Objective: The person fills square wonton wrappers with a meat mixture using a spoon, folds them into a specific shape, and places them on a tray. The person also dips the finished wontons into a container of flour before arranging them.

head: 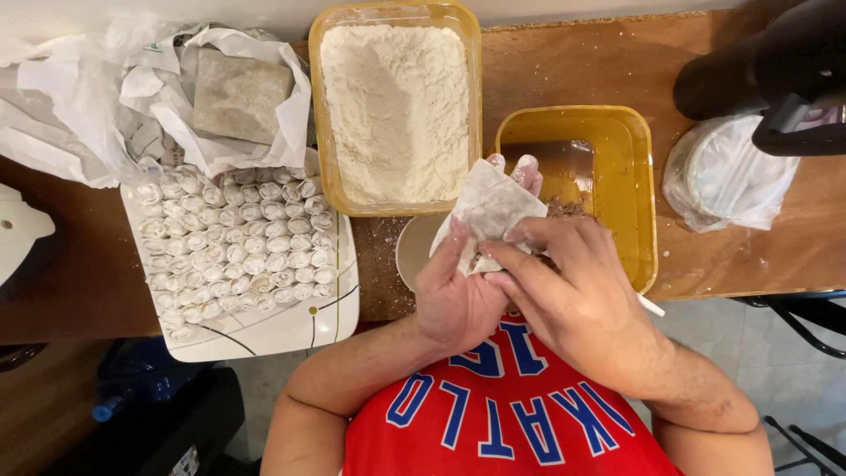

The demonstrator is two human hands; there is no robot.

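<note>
My left hand [458, 295] lies palm up and holds a thin square dough wrapper [489, 207] over its fingers. My right hand [573, 300] comes in from the right, its fingertips pressing on the lower part of the wrapper where a little dark filling shows. Both hands hover above a small round bowl [412, 251] at the table's near edge. A white tray [291, 326] to the left carries several rows of small folded dumplings [238, 242].
A yellow tub of flour [397, 106] stands at the back centre. A yellow tub holding liquid [617, 176] sits right of it. Crumpled white plastic with a wrapper stack [240, 95] lies back left. A bagged round item [727, 172] and a black object [775, 62] are at right.
</note>
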